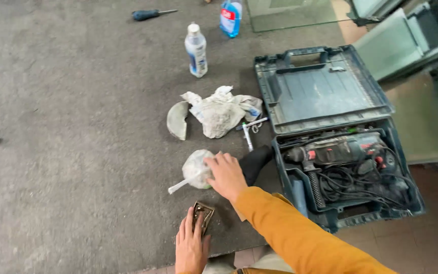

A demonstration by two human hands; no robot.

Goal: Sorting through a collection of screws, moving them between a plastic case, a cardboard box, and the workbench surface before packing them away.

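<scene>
Head view: right hand (225,175) lies palm-down on a small clear plastic bag (196,169), fingers loosely curled over its top, not clamped. Bag sits on the grey mat (67,152) directly under the fingertips; its twisted tail sticks out away from the hand, toward the left. Contents can't be made out. It looks light, soft and crinkly, probably slippery film; best grip is likely the twisted neck or a cupped hold round the bulge.

Left hand (191,248) rests flat, nearer the body, fingers on a small brass-coloured metal piece (202,214). That one looks rigid and dense, edges good for a pinch.

Beyond the right hand: crumpled rag (224,112), grey curved shard (178,120), white plastic bottle (196,50).

Just right of the right hand: open tool case (325,96), lid back, lower half holding a power drill (338,149) and coiled cable (356,182).
</scene>
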